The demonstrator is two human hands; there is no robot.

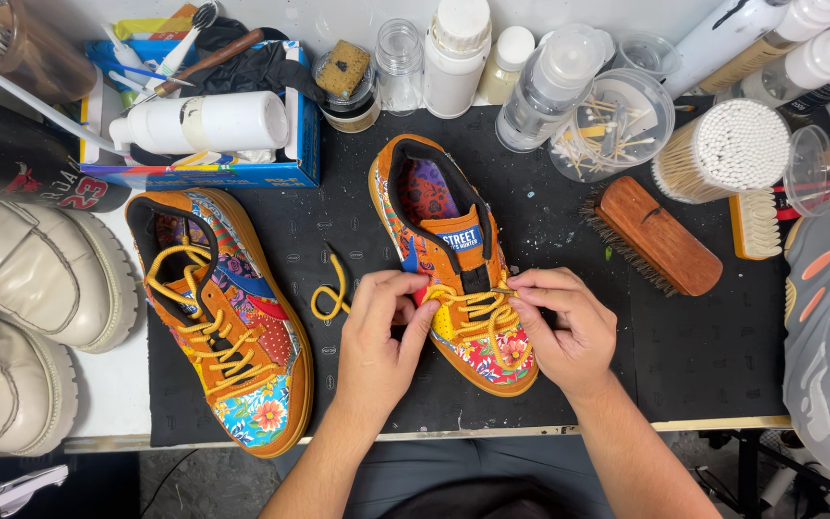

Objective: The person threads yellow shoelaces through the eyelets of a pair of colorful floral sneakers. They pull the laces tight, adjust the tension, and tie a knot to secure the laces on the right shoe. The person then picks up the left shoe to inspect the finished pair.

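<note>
From my remote seat I see a white table (117,384) with a speckled black mat (684,356) spread over most of its top, lit evenly and brightly from above. A pale wall (357,14) runs along its far edge. Beneath the near edge I make out grey floor (194,481) and a dark table leg (749,476).

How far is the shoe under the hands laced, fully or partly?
Partly. The yellow lace crosses only the lower eyelets of the shoe; the top near the tongue is unlaced. Both the left hand and right hand pinch the lace.
</note>
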